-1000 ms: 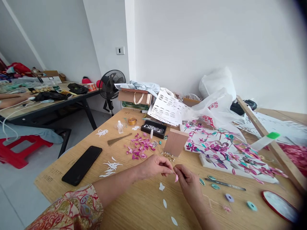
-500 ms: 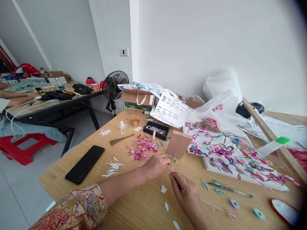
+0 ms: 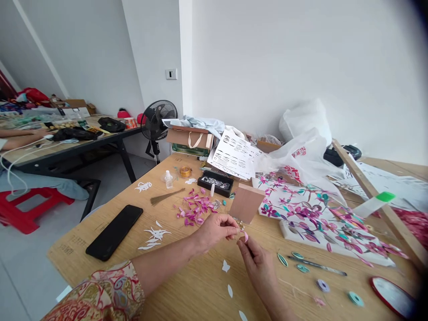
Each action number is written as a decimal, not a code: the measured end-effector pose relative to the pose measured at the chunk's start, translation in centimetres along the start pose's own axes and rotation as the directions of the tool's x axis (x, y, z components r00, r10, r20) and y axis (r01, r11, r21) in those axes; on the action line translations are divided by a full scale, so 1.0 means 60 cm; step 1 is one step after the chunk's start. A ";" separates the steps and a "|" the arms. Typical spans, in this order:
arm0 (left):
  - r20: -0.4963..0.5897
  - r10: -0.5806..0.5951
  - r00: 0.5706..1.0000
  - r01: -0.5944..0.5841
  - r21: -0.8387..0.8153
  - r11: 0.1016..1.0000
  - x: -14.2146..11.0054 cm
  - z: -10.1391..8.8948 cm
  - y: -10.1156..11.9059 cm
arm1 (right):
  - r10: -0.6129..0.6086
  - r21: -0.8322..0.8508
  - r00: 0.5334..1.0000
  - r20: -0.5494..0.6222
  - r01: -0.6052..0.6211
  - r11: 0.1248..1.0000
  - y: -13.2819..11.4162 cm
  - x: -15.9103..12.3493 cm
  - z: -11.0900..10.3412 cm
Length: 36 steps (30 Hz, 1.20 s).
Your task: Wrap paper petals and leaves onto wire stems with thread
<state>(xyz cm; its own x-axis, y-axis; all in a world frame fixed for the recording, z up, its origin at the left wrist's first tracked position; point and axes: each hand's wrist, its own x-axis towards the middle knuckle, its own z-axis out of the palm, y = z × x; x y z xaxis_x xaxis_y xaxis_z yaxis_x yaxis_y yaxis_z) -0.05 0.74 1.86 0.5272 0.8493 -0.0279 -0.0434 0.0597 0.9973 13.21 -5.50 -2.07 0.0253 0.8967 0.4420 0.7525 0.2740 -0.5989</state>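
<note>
A small pink petal point(image 3: 245, 236) shows between my two hands above the wooden table point(image 3: 187, 281). My left hand point(image 3: 216, 232) pinches at its left side, thumb and forefinger together. From below, my right hand point(image 3: 259, 263) closes thumb and fingers at its lower end. The exact grip points are too small to make out. Just behind the hands stands an upright wooden block point(image 3: 246, 203), with small beads at its foot. Left of it lies a heap of magenta petals point(image 3: 197, 207). White paper leaf cutouts point(image 3: 230, 291) lie in front of my hands.
A black phone point(image 3: 114, 232) and white cutouts point(image 3: 155, 236) lie left. Behind are a clear bottle point(image 3: 168, 179) and a black tray point(image 3: 215, 183). To the right are finished flowers on white foam point(image 3: 307, 209), a pen point(image 3: 317, 265) and ribbon rolls point(image 3: 355, 298). A co-worker's arm point(image 3: 23, 139) rests on another table.
My left hand has turned, so its thumb and forefinger now show in a pinch. The pink petal is more visible and curls to the right. The view has shifted slightly.
</note>
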 end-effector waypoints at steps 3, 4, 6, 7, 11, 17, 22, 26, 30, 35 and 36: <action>-0.044 0.073 0.996 -0.064 0.178 0.982 0.009 -0.004 -0.009 | -0.050 -0.022 0.999 0.004 0.050 0.999 -0.010 -0.008 0.008; -0.045 0.130 0.991 -0.112 0.281 0.953 0.011 -0.006 -0.012 | -0.068 -0.034 0.998 0.014 0.069 0.997 -0.013 -0.010 0.009; -0.003 0.257 0.966 -0.222 0.493 0.841 0.013 -0.009 -0.016 | -0.105 -0.065 0.994 0.039 0.107 0.992 -0.016 -0.013 0.008; 0.043 0.306 0.951 -0.273 0.580 0.768 0.013 -0.011 -0.018 | -0.123 -0.084 0.991 0.045 0.126 0.988 -0.018 -0.013 0.006; 0.295 0.298 0.908 -0.417 0.716 0.560 0.009 -0.017 -0.019 | -0.167 -0.151 0.986 0.024 0.169 0.974 -0.014 -0.007 -0.014; 0.335 0.047 0.941 -0.173 0.357 0.918 -0.003 -0.014 -0.009 | 0.029 -0.067 1.000 0.008 -0.028 0.997 0.012 0.009 -0.035; 0.129 -0.055 0.990 0.059 -0.029 0.998 -0.006 -0.004 -0.004 | 0.114 0.106 0.986 0.119 -0.127 0.986 0.015 0.007 -0.013; -0.018 -0.017 1.000 0.017 0.015 1.000 0.002 -0.004 -0.008 | 0.078 0.102 0.992 0.099 -0.088 0.991 0.002 0.000 0.004; -0.024 0.145 0.989 -0.126 0.374 0.919 0.010 -0.012 -0.017 | -0.022 0.018 0.997 0.069 0.021 1.000 -0.011 -0.007 0.008; 0.218 0.313 0.924 -0.368 0.723 0.584 0.010 -0.021 -0.025 | -0.129 -0.100 0.991 0.047 0.133 0.986 -0.016 -0.007 -0.007; 0.275 0.288 0.917 -0.395 0.726 0.564 0.008 -0.022 -0.024 | -0.129 -0.117 0.991 0.039 0.133 0.984 -0.014 -0.004 -0.012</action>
<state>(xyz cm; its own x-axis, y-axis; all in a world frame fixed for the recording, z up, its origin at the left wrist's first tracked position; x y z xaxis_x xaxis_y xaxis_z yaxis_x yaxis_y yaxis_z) -0.84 1.76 0.31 0.7042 0.6521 0.2808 0.3833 -0.6821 0.6228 13.04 -6.23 -1.17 -0.0975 0.8668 0.4891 0.8210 0.3478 -0.4528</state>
